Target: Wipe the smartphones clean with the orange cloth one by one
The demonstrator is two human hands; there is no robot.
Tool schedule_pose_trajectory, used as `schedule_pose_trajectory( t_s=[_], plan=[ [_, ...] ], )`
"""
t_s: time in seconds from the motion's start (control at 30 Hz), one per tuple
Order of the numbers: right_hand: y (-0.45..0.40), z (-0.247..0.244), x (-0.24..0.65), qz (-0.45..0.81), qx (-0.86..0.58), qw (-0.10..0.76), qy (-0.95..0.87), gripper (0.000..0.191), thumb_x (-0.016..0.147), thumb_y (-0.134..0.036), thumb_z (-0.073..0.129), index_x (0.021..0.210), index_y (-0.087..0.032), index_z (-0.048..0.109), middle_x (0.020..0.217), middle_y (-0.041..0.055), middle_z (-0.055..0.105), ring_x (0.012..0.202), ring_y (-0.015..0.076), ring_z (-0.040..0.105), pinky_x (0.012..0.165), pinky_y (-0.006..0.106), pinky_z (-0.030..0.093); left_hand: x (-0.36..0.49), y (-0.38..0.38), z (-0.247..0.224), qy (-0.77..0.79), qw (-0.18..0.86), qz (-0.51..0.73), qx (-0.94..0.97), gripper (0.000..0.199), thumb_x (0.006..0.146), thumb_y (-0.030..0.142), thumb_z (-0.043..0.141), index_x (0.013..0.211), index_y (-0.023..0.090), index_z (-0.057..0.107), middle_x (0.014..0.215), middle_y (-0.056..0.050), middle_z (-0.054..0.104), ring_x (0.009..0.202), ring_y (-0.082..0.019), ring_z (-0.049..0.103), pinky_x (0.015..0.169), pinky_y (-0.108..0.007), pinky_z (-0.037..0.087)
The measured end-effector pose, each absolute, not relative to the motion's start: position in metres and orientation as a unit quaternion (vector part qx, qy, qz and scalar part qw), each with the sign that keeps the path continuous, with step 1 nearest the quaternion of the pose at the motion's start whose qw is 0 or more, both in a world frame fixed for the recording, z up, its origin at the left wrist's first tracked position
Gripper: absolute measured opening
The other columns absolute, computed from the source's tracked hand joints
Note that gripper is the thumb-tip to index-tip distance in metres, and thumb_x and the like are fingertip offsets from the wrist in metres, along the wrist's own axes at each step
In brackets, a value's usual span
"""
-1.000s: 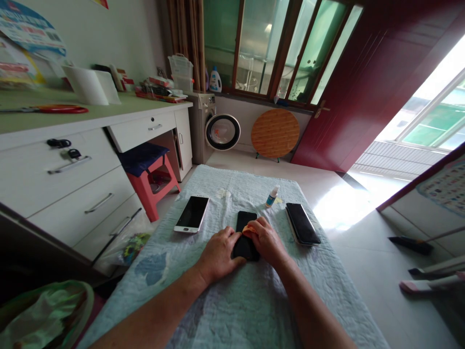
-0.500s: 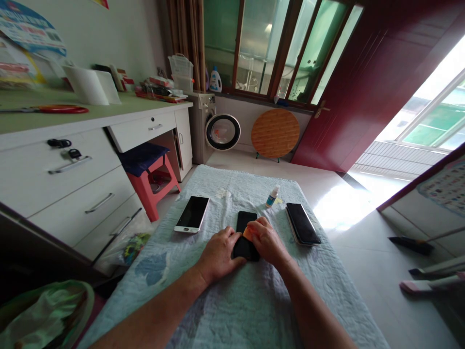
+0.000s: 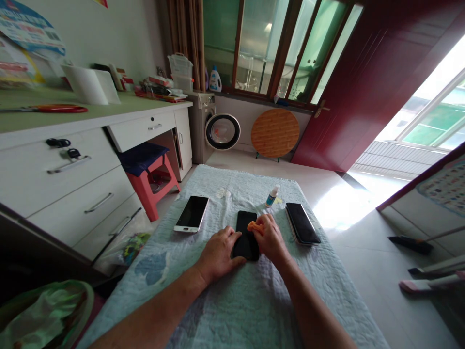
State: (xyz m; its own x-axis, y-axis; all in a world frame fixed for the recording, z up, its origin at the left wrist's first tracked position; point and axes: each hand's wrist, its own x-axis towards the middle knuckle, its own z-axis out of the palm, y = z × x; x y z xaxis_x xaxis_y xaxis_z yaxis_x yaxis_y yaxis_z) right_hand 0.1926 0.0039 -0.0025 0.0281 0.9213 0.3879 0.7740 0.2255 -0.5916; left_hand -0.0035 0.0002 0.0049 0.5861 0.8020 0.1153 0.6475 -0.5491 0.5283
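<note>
Pale quilted cloth (image 3: 225, 305) lay spread in the head view, with a washing machine (image 3: 201, 128) and red door (image 3: 348, 87) behind. On it, the black phone (image 3: 244, 246) lay between a white phone (image 3: 192, 213) and a dark phone (image 3: 302, 223). The left hand (image 3: 220, 251) gripped the black phone's left edge; the right hand (image 3: 271, 237) pinched an orange rag (image 3: 253, 226) over its screen. Beyond stood a small bottle (image 3: 271, 198).

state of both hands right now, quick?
Left hand: open, spread against the left edge of the middle smartphone.
Right hand: closed, holding an orange cloth.
</note>
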Motion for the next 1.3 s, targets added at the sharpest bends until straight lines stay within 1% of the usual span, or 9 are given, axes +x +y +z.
schedule_pose_trajectory(
  t_s=[0.2,0.33,0.53,0.6,0.77,0.87,0.93,1.13,1.3],
  plan=[
    [0.004,-0.001,0.192,0.085,-0.612,0.365,-0.696,0.018,0.085,-0.031,0.057,0.073,-0.021,0.047,0.077,0.0006,0.053,0.074,0.0158,0.051,0.069,0.027,0.040,-0.003,0.001,0.004,0.424,0.220,0.175,0.861,0.053,0.075,0.050,0.069,0.116,0.017,0.060,0.108,-0.010,0.056,0.102,-0.029,0.057,0.092,-0.040,0.047],
    [0.002,0.001,0.191,0.124,-0.593,0.367,-0.706,0.008,0.086,-0.026,0.053,0.081,-0.020,0.055,0.081,0.0017,0.060,0.079,0.0167,0.056,0.073,0.028,0.041,-0.004,0.000,0.005,0.421,0.222,0.172,0.863,0.053,0.075,0.050,0.069,0.117,0.018,0.059,0.107,-0.009,0.055,0.101,-0.029,0.057,0.091,-0.040,0.047],
    [-0.002,0.009,0.188,0.249,-0.551,0.381,-0.700,0.019,0.087,-0.025,0.047,0.091,-0.019,0.065,0.080,0.0013,0.063,0.073,0.0145,0.059,0.071,0.026,0.046,-0.003,0.000,0.008,0.425,0.225,0.165,0.861,0.050,0.074,0.044,0.071,0.117,0.021,0.058,0.106,-0.007,0.055,0.101,-0.027,0.057,0.091,-0.038,0.046],
    [-0.002,0.007,0.187,0.232,-0.548,0.375,-0.711,0.018,0.086,-0.025,0.050,0.091,-0.019,0.067,0.088,0.0033,0.062,0.079,0.0153,0.059,0.075,0.028,0.047,-0.003,0.000,0.008,0.426,0.225,0.164,0.861,0.051,0.073,0.043,0.072,0.118,0.021,0.058,0.106,-0.007,0.055,0.100,-0.027,0.057,0.090,-0.037,0.046],
    [0.001,0.002,0.192,0.065,-0.624,0.376,-0.682,0.038,0.081,-0.026,0.059,0.118,-0.020,0.059,0.110,0.0090,0.053,0.101,0.0230,0.051,0.091,0.041,0.044,-0.004,0.000,0.005,0.426,0.217,0.167,0.862,0.057,0.074,0.048,0.070,0.122,0.021,0.057,0.109,-0.008,0.055,0.102,-0.029,0.057,0.093,-0.040,0.046],
    [0.002,0.005,0.198,0.051,-0.605,0.359,-0.708,0.015,0.082,-0.018,0.054,0.095,-0.020,0.063,0.101,0.0077,0.053,0.098,0.0223,0.049,0.092,0.041,0.043,-0.004,0.001,0.004,0.418,0.220,0.172,0.865,0.055,0.075,0.050,0.069,0.121,0.021,0.058,0.108,-0.008,0.055,0.101,-0.029,0.057,0.091,-0.040,0.046],
    [0.001,0.008,0.200,0.082,-0.580,0.322,-0.744,0.011,0.080,-0.013,0.054,0.082,-0.020,0.063,0.094,0.0059,0.053,0.093,0.0206,0.049,0.088,0.038,0.044,-0.003,0.001,0.004,0.419,0.222,0.174,0.863,0.054,0.075,0.050,0.070,0.119,0.022,0.058,0.107,-0.007,0.056,0.100,-0.028,0.057,0.091,-0.039,0.046],
    [-0.002,0.005,0.198,0.122,-0.582,0.247,-0.765,0.029,0.071,-0.018,0.069,0.099,-0.023,0.068,0.103,0.0067,0.052,0.099,0.0231,0.047,0.092,0.040,0.043,-0.002,0.000,0.005,0.434,0.221,0.165,0.858,0.055,0.072,0.042,0.072,0.121,0.020,0.058,0.111,-0.008,0.056,0.103,-0.028,0.057,0.094,-0.038,0.046],
    [0.000,0.001,0.199,0.141,-0.571,0.274,-0.761,0.030,0.076,-0.006,0.055,0.094,-0.024,0.071,0.101,0.0055,0.054,0.095,0.0186,0.053,0.090,0.034,0.045,-0.002,0.000,0.004,0.433,0.217,0.166,0.859,0.057,0.073,0.043,0.071,0.123,0.019,0.058,0.111,-0.009,0.056,0.104,-0.029,0.057,0.095,-0.039,0.046]
  ],
)
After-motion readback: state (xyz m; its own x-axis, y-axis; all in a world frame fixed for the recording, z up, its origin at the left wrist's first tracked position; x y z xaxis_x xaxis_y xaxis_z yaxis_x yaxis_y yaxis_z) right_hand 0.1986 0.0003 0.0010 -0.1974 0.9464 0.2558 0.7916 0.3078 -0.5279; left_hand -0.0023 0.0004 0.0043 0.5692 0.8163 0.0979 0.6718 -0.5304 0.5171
